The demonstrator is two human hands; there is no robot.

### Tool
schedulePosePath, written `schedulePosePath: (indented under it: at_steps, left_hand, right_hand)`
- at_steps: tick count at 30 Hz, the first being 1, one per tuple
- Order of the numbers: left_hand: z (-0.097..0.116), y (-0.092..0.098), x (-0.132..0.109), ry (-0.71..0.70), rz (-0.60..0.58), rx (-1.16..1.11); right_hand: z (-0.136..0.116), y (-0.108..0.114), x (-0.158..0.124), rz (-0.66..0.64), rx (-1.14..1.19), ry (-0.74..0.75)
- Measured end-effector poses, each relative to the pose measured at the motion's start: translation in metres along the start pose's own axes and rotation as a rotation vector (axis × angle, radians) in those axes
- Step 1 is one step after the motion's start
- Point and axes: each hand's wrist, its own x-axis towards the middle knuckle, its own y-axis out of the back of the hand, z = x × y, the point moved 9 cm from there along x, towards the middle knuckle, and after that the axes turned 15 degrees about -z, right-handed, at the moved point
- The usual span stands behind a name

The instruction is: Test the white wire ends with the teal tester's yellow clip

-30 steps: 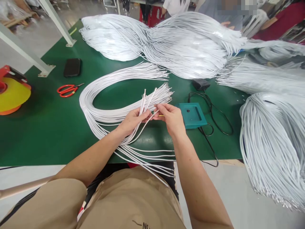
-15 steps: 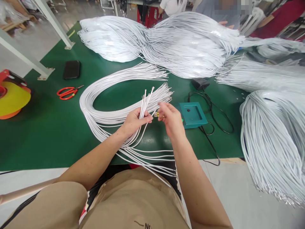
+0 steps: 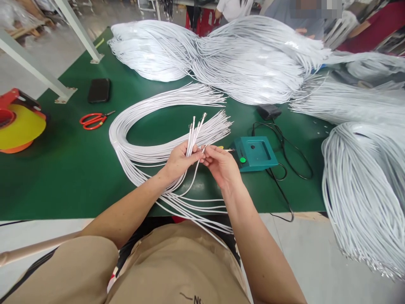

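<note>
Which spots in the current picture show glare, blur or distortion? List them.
Head view: whitish glare on the rear white cable bundle; head view: faint sheen on the green tabletop; head view: soft background, pixelation at upper right on the person in grey; head view: white posts slant, perhaps wide-angle distortion; head view: left hand and its white cables fairly sharp.

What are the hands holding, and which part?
The left hand holds white cables near their ends; the right hand seemingly pinches one near its tip.
</note>
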Motion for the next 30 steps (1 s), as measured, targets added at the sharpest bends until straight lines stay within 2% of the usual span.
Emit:
schedulePosePath:
  at_steps: [4,7,11,17,25,30]
  left_hand:
    - [0.000,-0.003,0.001,-0.012,-0.039,0.026]
    - [-0.001,-0.008,0.001,0.003,-0.090,0.040]
    - [-0.001,-0.010,0.000,0.008,-0.110,0.065]
    - [0.002,-0.007,-0.001,-0.027,-0.062,0.064]
    - [0.004,-0.008,-0.002,-0.045,-0.056,0.084]
    - [0.003,-0.009,-0.002,-0.035,-0.102,0.138]
  right_hand:
    - [0.001,0.000,0.001,0.026,0.038,-0.023]
    - [-0.008,0.001,0.003,0.045,-0.073,-0.022]
    - [-0.015,-0.005,0.007,-0.022,-0.199,-0.040]
    - [-0.004,-0.003,0.002,-0.083,-0.020,-0.070]
    - [-0.006,0.010,-0.011,0.045,-0.051,-0.009]
    - [-0.023,0.014,-0.015,0.146,-0.360,0.101]
